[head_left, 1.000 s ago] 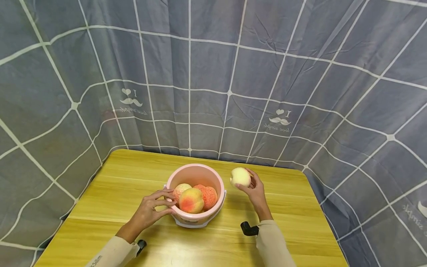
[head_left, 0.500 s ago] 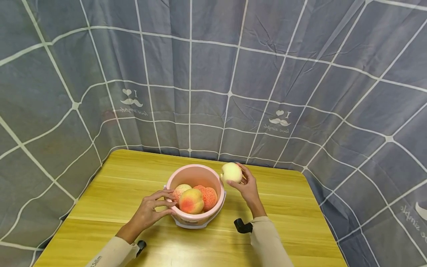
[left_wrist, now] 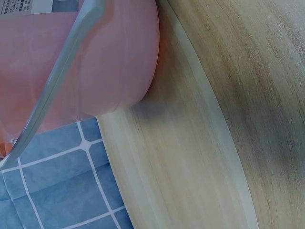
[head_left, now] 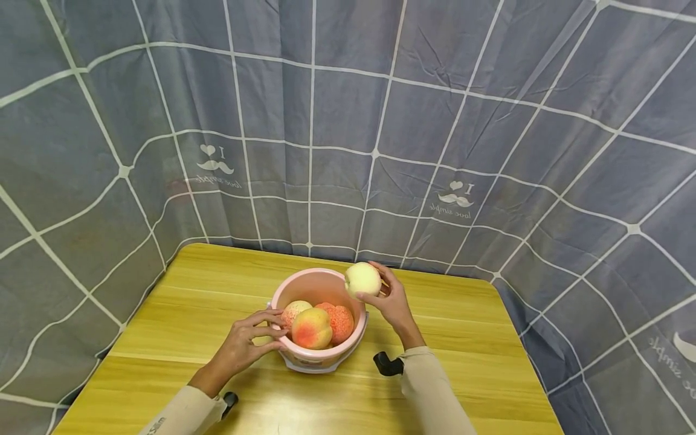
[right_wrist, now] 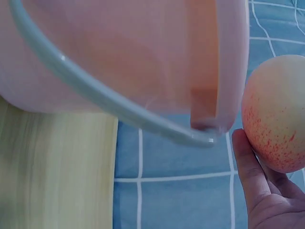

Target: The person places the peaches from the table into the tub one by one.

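A pink bucket (head_left: 318,275) stands upright on the table, several peaches inside. On top lies a yellow-and-red peach (head_left: 312,328), with a red speckled peach (head_left: 341,323) to its right and a pale speckled one (head_left: 295,312) to its left. My left hand (head_left: 246,338) holds the bucket's left rim, fingertips over the edge and thumb lower at the front. Thumb and fingers of my right hand (head_left: 393,305) grip a pale peach (head_left: 362,279) with red specks, which overlaps the bucket's right rim in the head view. The right wrist view shows this peach just beyond the rim.
The bucket's pale grey handle (right_wrist: 95,95) hangs down along its side. Under it is the yellow wood-grain table (head_left: 467,350). A grey-blue curtain (head_left: 348,121) with white grid lines encloses the table's back and sides.
My right hand has carried the pale peach leftward and slightly up, from beside the bucket to its right rim. My left hand and the bucket have stayed in place.
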Demonstrator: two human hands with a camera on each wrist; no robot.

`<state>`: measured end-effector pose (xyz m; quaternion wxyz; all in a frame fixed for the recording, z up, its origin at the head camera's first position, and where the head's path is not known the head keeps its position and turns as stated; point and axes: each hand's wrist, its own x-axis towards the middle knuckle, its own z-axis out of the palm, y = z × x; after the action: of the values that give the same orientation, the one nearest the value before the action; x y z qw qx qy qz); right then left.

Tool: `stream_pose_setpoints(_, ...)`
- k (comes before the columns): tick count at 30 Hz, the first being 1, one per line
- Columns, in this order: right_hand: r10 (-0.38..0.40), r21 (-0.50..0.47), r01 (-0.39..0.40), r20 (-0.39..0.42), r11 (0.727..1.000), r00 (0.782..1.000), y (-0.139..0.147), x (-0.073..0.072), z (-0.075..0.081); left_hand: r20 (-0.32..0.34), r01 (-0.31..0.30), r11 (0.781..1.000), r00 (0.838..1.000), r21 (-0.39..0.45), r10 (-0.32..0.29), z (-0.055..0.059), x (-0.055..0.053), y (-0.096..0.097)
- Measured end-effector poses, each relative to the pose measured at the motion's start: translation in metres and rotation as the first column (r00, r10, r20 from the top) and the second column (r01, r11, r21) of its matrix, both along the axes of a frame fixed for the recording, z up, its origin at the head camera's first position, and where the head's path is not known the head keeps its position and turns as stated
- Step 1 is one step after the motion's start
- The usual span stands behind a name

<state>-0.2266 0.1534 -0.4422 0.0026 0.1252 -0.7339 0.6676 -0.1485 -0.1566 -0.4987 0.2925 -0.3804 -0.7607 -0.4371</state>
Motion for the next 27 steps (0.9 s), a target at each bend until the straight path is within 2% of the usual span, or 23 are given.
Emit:
stream_pose_setpoints(7,0.045,0.056,-0.047,0.023,0.997,0.999,-0.01,-0.003,0.002,0.02,-0.003,1.0,1.0,-0.007,0.003,0.0,0.0,0.0)
stream_pose_setpoints(15,0.103,0.093,-0.105,0.021,0.99,0.994,-0.023,-0.006,0.001,0.003,0.002,1.0,1.0,0.007,-0.002,-0.002,-0.001,0.0)
stream_pose_setpoints(20,0.149,0.111,-0.15,0.017,0.983,0.989,-0.033,0.001,0.019,0.001,0.004,1.0,1.0,0.008,-0.004,-0.001,-0.001,0.0)
stream_pose_setpoints(23,0.168,0.129,-0.17,0.029,0.977,0.985,-0.038,0.005,0.03,0.022,0.001,1.0,1.0,0.001,-0.001,0.0,0.0,0.0)
stream_pose_setpoints(25,0.173,0.143,-0.177,0.041,0.974,0.984,-0.04,0.005,0.032,0.044,0.0,1.0,0.999,-0.006,0.0,0.0,0.0,0.0)
stream_pose_setpoints(27,0.185,0.118,-0.192,0.062,0.974,0.981,-0.04,0.005,0.032,0.071,-0.002,1.0,0.997,-0.01,0.003,0.0,0.0,-0.001)
